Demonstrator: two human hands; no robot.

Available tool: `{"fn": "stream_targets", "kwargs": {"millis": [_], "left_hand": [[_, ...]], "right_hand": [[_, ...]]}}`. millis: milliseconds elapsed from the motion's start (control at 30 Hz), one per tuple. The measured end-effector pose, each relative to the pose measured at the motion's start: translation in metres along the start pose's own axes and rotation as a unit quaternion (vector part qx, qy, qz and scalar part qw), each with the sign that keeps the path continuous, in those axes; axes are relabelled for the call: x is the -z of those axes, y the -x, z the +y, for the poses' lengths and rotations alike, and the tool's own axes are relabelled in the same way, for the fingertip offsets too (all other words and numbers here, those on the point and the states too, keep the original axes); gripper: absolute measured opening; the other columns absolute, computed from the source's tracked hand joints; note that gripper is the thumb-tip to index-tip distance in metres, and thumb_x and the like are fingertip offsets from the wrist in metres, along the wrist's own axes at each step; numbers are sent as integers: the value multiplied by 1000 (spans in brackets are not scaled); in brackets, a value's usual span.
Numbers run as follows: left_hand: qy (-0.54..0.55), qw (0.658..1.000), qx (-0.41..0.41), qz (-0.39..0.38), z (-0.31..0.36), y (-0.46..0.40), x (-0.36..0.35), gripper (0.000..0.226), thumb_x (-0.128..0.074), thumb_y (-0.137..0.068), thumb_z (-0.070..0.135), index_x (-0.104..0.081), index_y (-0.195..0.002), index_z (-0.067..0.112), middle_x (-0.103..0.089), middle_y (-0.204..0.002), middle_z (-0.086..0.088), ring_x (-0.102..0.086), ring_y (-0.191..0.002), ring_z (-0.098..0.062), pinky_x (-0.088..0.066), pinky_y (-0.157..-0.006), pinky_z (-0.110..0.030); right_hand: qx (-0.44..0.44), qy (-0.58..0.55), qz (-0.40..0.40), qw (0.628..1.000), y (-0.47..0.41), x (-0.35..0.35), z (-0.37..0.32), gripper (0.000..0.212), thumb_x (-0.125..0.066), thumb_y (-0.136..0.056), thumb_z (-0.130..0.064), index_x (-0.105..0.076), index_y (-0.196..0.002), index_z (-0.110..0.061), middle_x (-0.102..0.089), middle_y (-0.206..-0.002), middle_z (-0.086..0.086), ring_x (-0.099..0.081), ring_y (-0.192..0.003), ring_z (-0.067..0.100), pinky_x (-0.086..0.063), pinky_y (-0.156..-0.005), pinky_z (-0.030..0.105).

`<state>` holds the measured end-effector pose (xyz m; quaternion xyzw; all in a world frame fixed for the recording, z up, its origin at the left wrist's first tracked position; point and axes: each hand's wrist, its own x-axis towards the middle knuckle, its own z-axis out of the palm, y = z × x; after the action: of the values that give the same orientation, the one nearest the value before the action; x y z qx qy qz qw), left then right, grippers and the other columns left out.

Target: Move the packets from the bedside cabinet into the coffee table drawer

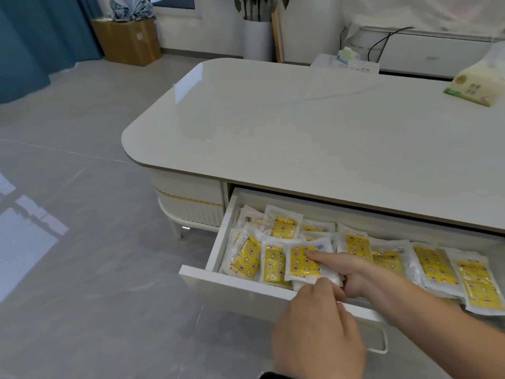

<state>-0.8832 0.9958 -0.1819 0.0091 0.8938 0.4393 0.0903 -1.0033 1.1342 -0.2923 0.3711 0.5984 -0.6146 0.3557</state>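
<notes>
Many packets (434,265) already lay in open drawer (232,285) under desk (300,127). Right hand (352,272) pinched one packet (303,259) at drawer's front; left hand (318,328) curled beside it (grip unclear). Best: lay flat, release, keep edges below rim.
</notes>
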Motion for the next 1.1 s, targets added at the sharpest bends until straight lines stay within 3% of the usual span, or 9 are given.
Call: {"fn": "stream_targets", "kwargs": {"millis": [67,133,200,267,333,467,600,767,1100], "left_hand": [[-117,992,-45,-10,-11,-5,0,23,-71,-72,31,-64,-94,32,-62,-95,15,-61,-93,-8,-40,-58,-15],[-192,980,-51,-4,-25,-11,1,41,-85,-30,31,-69,-68,32,-62,-71,18,-64,-71,-7,-43,-46,-14],[-235,970,-53,-1,-32,-11,-1,52,-85,-17,27,-73,-67,29,-65,-71,15,-66,-71,-9,-49,-48,-21],[-238,967,-45,-73,-26,-15,10,52,-85,-47,25,-73,-98,26,-66,-101,10,-62,-101,-14,-54,-73,-33],[-278,957,-54,-65,-29,-12,9,46,-59,-85,17,-53,-131,24,-48,-133,6,-39,-128,-18,-37,-100,-38],[-266,961,4,-80,-22,-14,14,45,-80,-61,23,-69,-104,29,-62,-106,8,-59,-104,-19,-50,-81,-42],[-242,968,-10,-59,-27,-10,6,45,-46,-94,19,-39,-138,28,-35,-141,7,-26,-134,-16,-29,-105,-35],[-258,963,10,-81,-27,-10,4,48,-45,-95,20,-33,-141,27,-29,-144,7,-22,-137,-15,-32,-104,-35],[-253,961,15,-110,-27,-10,7,51,-49,-95,21,-31,-142,26,-27,-145,8,-19,-138,-13,-35,-102,-34]], "right_hand": [[17,-58,13,998,1,0,1,20,-71,-85,-24,-67,-91,-6,-72,-65,10,-67,-48,21,-52,-40,27],[30,-112,28,993,0,0,-1,20,-69,-87,-24,-64,-91,-5,-70,-59,10,-66,-43,21,-51,-35,29],[40,-139,47,988,-3,-1,-4,20,-68,-88,-24,-62,-87,-5,-68,-53,9,-64,-40,19,-51,-34,28],[44,-156,52,985,-3,-5,-7,20,-67,-89,-24,-60,-85,-6,-67,-51,9,-63,-38,19,-50,-34,27],[46,-180,46,981,-3,-9,-8,21,-66,-90,-25,-61,-86,-6,-67,-52,10,-64,-39,19,-51,-34,26],[72,-238,30,968,-1,-6,-8,21,-68,-88,-25,-62,-90,-5,-69,-57,11,-66,-43,21,-54,-38,29],[85,-229,2,970,4,-1,-10,21,-69,-87,-24,-65,-95,-5,-73,-67,12,-69,-51,22,-58,-47,33],[110,-29,-20,993,11,15,1,32,-70,-84,-17,-65,-114,-7,-74,-100,12,-72,-82,24,-60,-73,37],[105,122,51,986,18,63,13,31,-71,-84,-13,-61,-112,-4,-73,-102,14,-69,-96,31,-52,-92,49]]}}
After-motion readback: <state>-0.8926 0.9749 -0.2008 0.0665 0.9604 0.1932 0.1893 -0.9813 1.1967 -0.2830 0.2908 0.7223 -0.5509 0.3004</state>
